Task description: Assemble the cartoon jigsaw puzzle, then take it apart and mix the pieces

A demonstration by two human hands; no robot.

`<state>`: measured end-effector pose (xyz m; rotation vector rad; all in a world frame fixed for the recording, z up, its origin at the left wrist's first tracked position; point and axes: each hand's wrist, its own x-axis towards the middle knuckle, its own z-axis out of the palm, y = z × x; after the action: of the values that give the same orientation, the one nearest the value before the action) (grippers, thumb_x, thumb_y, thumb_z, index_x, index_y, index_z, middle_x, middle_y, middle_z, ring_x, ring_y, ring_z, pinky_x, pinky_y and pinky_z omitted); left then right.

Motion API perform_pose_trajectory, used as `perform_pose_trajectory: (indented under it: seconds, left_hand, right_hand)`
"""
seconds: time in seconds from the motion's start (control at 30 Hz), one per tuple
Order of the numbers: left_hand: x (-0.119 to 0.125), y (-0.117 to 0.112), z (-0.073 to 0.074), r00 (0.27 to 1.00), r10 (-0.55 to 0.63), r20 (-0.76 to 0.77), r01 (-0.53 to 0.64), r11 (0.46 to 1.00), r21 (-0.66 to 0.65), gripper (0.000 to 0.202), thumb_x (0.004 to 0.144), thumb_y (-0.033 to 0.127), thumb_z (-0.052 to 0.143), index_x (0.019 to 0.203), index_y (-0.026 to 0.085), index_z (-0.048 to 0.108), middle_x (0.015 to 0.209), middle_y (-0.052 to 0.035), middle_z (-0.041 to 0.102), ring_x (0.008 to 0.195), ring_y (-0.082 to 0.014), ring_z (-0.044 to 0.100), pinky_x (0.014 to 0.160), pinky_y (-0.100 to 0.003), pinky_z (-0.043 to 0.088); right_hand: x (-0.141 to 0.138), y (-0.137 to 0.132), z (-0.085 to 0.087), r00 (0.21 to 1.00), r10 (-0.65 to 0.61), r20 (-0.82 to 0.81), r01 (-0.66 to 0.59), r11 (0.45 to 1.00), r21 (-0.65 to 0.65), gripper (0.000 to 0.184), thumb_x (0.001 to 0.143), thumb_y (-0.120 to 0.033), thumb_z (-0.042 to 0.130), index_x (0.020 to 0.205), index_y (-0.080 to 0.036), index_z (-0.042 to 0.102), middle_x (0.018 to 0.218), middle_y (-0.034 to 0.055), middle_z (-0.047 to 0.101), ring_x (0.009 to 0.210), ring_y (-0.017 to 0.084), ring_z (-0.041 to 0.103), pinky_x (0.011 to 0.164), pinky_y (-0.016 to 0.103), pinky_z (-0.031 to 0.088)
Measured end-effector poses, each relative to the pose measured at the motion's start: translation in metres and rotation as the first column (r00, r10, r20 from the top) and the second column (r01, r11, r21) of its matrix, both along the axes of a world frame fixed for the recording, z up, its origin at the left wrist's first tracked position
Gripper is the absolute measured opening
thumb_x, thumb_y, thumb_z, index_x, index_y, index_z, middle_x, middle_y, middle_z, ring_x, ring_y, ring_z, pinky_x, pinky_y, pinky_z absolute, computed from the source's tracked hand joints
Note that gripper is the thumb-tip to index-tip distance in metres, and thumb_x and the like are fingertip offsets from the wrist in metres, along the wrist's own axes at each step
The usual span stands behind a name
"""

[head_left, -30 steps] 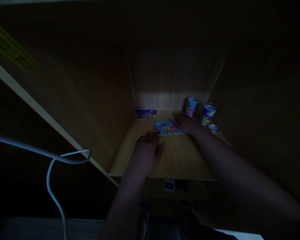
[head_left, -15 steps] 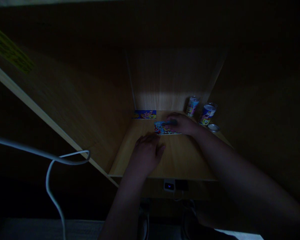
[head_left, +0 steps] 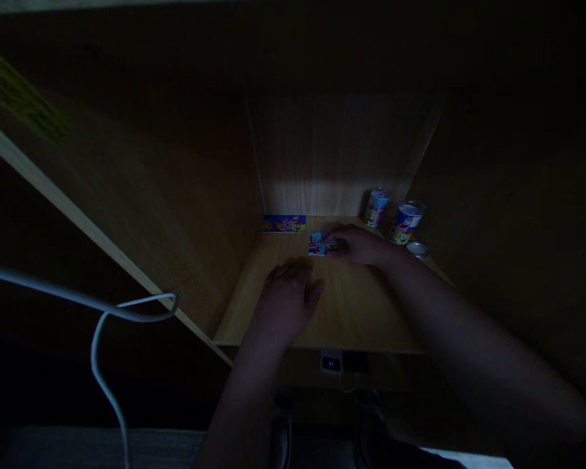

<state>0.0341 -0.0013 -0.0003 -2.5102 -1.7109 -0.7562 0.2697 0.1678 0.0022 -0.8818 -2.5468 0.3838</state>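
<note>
A small picture card (head_left: 316, 243) with a colourful cartoon print lies on the wooden shelf board (head_left: 351, 312), its right part covered by my right hand (head_left: 354, 244). The thumb and fingers of that hand are bent over the card and grip it. My left hand (head_left: 288, 292) rests palm down on the board, nearer to me and left of the card. Its fingers are stretched out, the thumb apart, with nothing held. Farther back on the left lies a blue cartoon strip (head_left: 284, 224), apart from both hands.
Two clear-topped cartoon cans (head_left: 376, 208) (head_left: 404, 225) stand at the back right, with a round lid (head_left: 417, 249) beside them. Wooden side walls enclose the shelf. A white cable (head_left: 97, 352) hangs at the left; a small device (head_left: 331, 363) sits below the front edge.
The picture card has shifted away from me and slightly right under my right hand, and less of it shows. My left hand has stayed in place.
</note>
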Motion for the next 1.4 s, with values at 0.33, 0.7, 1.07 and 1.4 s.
perform_pose_trajectory:
  seconds: [0.33, 0.7, 1.07, 1.4]
  left_hand:
    - [0.0, 0.001, -0.001, 1.0, 0.008, -0.004, -0.008, 1.0, -0.004, 0.037, 0.106, 0.039, 0.063, 0.135, 0.016, 0.068, 0.144, -0.0141, 0.07, 0.135, -0.0307, 0.064, 0.121, -0.048, 0.046]
    - [0.001, 0.001, -0.001, 1.0, 0.003, -0.008, -0.003, 1.0, -0.006, 0.038, 0.107, 0.039, 0.062, 0.136, 0.015, 0.067, 0.145, -0.0147, 0.069, 0.137, -0.031, 0.063, 0.122, -0.049, 0.045]
    - [0.001, 0.0, 0.001, 1.0, 0.0, -0.017, 0.0, 1.0, -0.006, 0.036, 0.107, 0.039, 0.061, 0.134, 0.016, 0.068, 0.143, -0.0146, 0.07, 0.133, -0.0311, 0.065, 0.121, -0.049, 0.045]
    - [0.001, 0.001, 0.001, 1.0, 0.006, -0.014, -0.006, 1.0, -0.018, 0.034, 0.106, 0.038, 0.062, 0.134, 0.018, 0.068, 0.143, -0.014, 0.07, 0.135, -0.0304, 0.064, 0.121, -0.048, 0.045]
  right_hand:
    - [-0.007, -0.01, 0.008, 0.957, -0.274, 0.092, 0.258, 0.954, 0.156, 0.024, 0.095, -0.028, 0.071, 0.115, -0.017, 0.078, 0.118, 0.0139, 0.076, 0.112, 0.027, 0.069, 0.103, 0.037, 0.051]
    - [-0.014, -0.019, 0.015, 0.939, -0.291, 0.182, 0.277, 0.956, 0.098, 0.026, 0.102, -0.031, 0.062, 0.118, -0.02, 0.08, 0.118, 0.0105, 0.078, 0.101, 0.024, 0.074, 0.091, 0.033, 0.054]
    - [-0.014, -0.01, -0.004, 0.946, -0.236, 0.222, 0.232, 0.972, 0.043, 0.061, 0.108, -0.053, 0.052, 0.151, -0.011, 0.062, 0.159, 0.0193, 0.058, 0.148, 0.032, 0.055, 0.125, 0.041, 0.041]
    - [-0.016, -0.009, -0.008, 0.942, -0.241, 0.235, 0.256, 0.966, -0.036, 0.087, 0.103, -0.073, 0.046, 0.163, -0.01, 0.048, 0.17, 0.0205, 0.041, 0.16, 0.034, 0.038, 0.132, 0.045, 0.032]
